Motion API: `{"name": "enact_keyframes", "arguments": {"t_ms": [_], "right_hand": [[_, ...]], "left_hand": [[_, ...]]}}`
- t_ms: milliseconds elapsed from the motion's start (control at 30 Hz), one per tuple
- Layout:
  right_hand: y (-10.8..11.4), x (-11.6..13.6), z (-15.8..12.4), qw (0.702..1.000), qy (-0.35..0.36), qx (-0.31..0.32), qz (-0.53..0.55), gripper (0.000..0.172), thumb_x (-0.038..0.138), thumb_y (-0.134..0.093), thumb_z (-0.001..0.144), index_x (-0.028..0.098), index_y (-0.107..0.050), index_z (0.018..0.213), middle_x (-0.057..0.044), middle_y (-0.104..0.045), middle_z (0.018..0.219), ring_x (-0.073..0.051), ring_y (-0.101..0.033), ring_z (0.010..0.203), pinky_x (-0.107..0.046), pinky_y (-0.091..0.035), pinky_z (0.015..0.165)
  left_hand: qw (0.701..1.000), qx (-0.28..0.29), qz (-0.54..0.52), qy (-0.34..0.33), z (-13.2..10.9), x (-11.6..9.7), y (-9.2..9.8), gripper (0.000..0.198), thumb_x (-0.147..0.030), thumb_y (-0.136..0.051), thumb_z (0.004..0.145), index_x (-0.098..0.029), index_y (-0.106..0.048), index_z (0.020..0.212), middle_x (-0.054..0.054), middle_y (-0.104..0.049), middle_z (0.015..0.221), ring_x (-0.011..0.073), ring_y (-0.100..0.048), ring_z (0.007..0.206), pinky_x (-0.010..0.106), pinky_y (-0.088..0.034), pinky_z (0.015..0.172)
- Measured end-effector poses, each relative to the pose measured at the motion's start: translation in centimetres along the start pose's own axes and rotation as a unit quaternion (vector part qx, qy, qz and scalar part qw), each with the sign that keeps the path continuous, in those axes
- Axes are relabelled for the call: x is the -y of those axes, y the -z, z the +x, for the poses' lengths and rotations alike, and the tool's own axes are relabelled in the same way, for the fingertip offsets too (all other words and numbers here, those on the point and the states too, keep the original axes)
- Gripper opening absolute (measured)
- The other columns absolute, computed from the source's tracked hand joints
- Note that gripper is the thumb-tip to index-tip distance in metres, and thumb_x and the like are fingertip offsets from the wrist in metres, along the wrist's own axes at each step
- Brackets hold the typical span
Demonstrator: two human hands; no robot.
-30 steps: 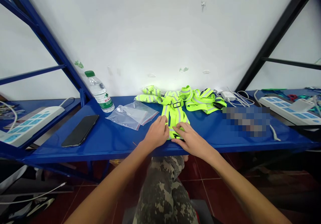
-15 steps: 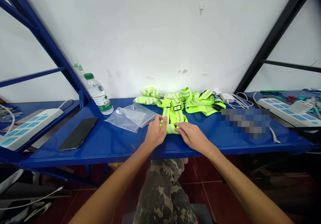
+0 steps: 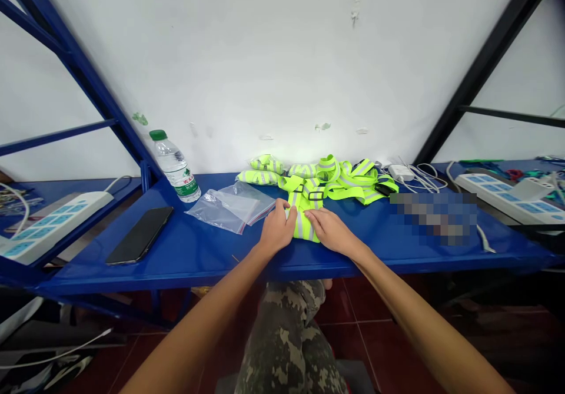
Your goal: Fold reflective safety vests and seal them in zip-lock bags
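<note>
A fluorescent yellow reflective strap vest (image 3: 304,228) lies folded near the table's front edge, grey stripes and black buckles showing. My left hand (image 3: 278,228) grips its left side, thumb on top and fingers bent. On the opposite side, my right hand (image 3: 331,229) holds the fold with fingers pressed together; some fingertips are hidden. Just behind to the right is a loose heap of the same yellow straps (image 3: 353,185). Several clear-bagged yellow bundles (image 3: 259,177) rest against the wall. Left of my left hand lie flat clear zip bags (image 3: 225,208).
A water bottle (image 3: 179,170) stands at the back left, with a black phone (image 3: 141,235) in front of it. At the right are a white charger (image 3: 401,172) with cables and a blurred-out patch. Power strips (image 3: 50,223) flank the blue table (image 3: 198,258).
The vest's front part has been folded over into a smoother, more compact bundle. Both hands stay at its sides, the right one shifted slightly down and its fingers now along the fold's edge.
</note>
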State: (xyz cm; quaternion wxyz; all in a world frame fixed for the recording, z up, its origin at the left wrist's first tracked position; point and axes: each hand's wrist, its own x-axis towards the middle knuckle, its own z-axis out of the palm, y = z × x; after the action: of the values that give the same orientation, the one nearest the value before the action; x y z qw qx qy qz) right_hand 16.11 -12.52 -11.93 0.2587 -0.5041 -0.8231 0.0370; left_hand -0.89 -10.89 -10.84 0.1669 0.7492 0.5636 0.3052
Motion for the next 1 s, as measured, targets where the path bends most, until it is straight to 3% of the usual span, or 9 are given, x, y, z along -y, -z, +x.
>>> {"name": "enact_keyframes", "arguments": {"t_ms": [100, 167, 300, 400, 533, 633, 800, 900, 1000], "right_hand": [[-0.1, -0.1, 0.2, 1.0, 0.0, 0.012, -0.023, 0.038, 0.026, -0.033, 0.102, 0.016, -0.068, 0.09, -0.01, -0.07, 0.087, -0.022, -0.063, 0.086, -0.032, -0.046, 0.082], [-0.1, 0.1, 0.2, 0.999, 0.01, 0.007, -0.031, 0.038, 0.026, -0.036, 0.101, 0.016, -0.068, 0.083, -0.01, -0.068, 0.083, -0.021, -0.062, 0.085, -0.033, -0.045, 0.083], [-0.2, 0.5, 0.0, 1.0, 0.014, -0.023, 0.005, 0.033, 0.024, -0.041, 0.099, 0.016, -0.07, 0.085, -0.01, -0.067, 0.09, -0.021, -0.06, 0.09, -0.035, -0.046, 0.086], [-0.3, 0.1, -0.2, 0.995, -0.023, -0.082, 0.047, 0.023, 0.025, -0.049, 0.095, 0.017, -0.071, 0.09, -0.01, -0.068, 0.095, -0.023, -0.061, 0.094, -0.036, -0.048, 0.087], [-0.2, -1.3, 0.3, 0.974, -0.128, -0.184, 0.038, 0.017, 0.022, -0.057, 0.085, 0.016, -0.071, 0.094, -0.011, -0.069, 0.099, -0.026, -0.063, 0.098, -0.04, -0.049, 0.089], [-0.2, -2.2, 1.5, 0.979, -0.159, -0.119, 0.054, 0.019, 0.015, -0.058, 0.082, 0.014, -0.071, 0.096, -0.011, -0.071, 0.095, -0.023, -0.067, 0.085, -0.035, -0.052, 0.08], [0.0, -2.7, 3.1, 0.991, -0.11, -0.041, 0.07, 0.02, 0.008, -0.056, 0.082, 0.013, -0.071, 0.094, -0.009, -0.073, 0.095, -0.019, -0.068, 0.081, -0.031, -0.052, 0.078], [0.7, -2.2, 2.4, 0.997, -0.062, -0.021, 0.045, 0.022, 0.019, -0.055, 0.089, 0.013, -0.07, 0.104, -0.013, -0.071, 0.108, -0.025, -0.067, 0.1, -0.038, -0.051, 0.09], [0.9, -0.7, 0.5, 0.999, 0.011, -0.031, 0.011, 0.028, 0.029, -0.048, 0.096, 0.014, -0.066, 0.111, -0.016, -0.063, 0.124, -0.029, -0.056, 0.122, -0.044, -0.044, 0.102]], "left_hand": [[0.998, 0.023, 0.051, 0.011, 0.2, -0.2, -0.2, 0.02, -0.03, -0.038, 0.094, -0.022, -0.049, 0.109, 0.008, -0.067, 0.09, 0.0273, -0.065, 0.094, 0.04, -0.046, 0.082], [0.997, 0.023, 0.065, -0.024, 0.2, -0.1, -0.4, 0.022, -0.023, -0.038, 0.092, -0.021, -0.05, 0.11, 0.009, -0.066, 0.097, 0.026, -0.062, 0.1, 0.039, -0.045, 0.085], [0.995, 0.014, 0.063, -0.075, 0.4, 0.3, -1.0, 0.03, -0.012, -0.04, 0.084, -0.018, -0.051, 0.111, 0.012, -0.061, 0.112, 0.0244, -0.055, 0.111, 0.04, -0.042, 0.096], [0.997, 0.017, 0.048, -0.06, 0.7, 0.4, -1.1, 0.034, -0.009, -0.042, 0.081, -0.016, -0.051, 0.113, 0.014, -0.06, 0.117, 0.0248, -0.054, 0.116, 0.041, -0.042, 0.099], [0.998, 0.007, 0.029, -0.047, 0.9, 0.5, -1.1, 0.038, -0.006, -0.044, 0.079, -0.016, -0.05, 0.115, 0.015, -0.061, 0.121, 0.0248, -0.056, 0.118, 0.04, -0.043, 0.101], [0.998, 0.023, 0.015, -0.055, 1.1, 0.6, -1.1, 0.041, -0.005, -0.044, 0.078, -0.016, -0.052, 0.116, 0.013, -0.064, 0.121, 0.0248, -0.06, 0.114, 0.04, -0.045, 0.1], [0.997, 0.04, 0.021, -0.066, 1.3, 0.5, -1.1, 0.04, -0.004, -0.042, 0.079, -0.014, -0.057, 0.115, 0.012, -0.066, 0.119, 0.0263, -0.06, 0.111, 0.04, -0.046, 0.099], [0.997, 0.028, 0.032, -0.07, 1.2, 0.3, -1.1, 0.038, -0.004, -0.043, 0.079, -0.014, -0.059, 0.112, 0.012, -0.067, 0.117, 0.0257, -0.059, 0.112, 0.039, -0.045, 0.1], [0.997, 0.015, 0.04, -0.063, 1.0, 0.2, -1.2, 0.037, -0.006, -0.044, 0.079, -0.016, -0.06, 0.111, 0.011, -0.067, 0.117, 0.0256, -0.057, 0.113, 0.04, -0.044, 0.101]]}}
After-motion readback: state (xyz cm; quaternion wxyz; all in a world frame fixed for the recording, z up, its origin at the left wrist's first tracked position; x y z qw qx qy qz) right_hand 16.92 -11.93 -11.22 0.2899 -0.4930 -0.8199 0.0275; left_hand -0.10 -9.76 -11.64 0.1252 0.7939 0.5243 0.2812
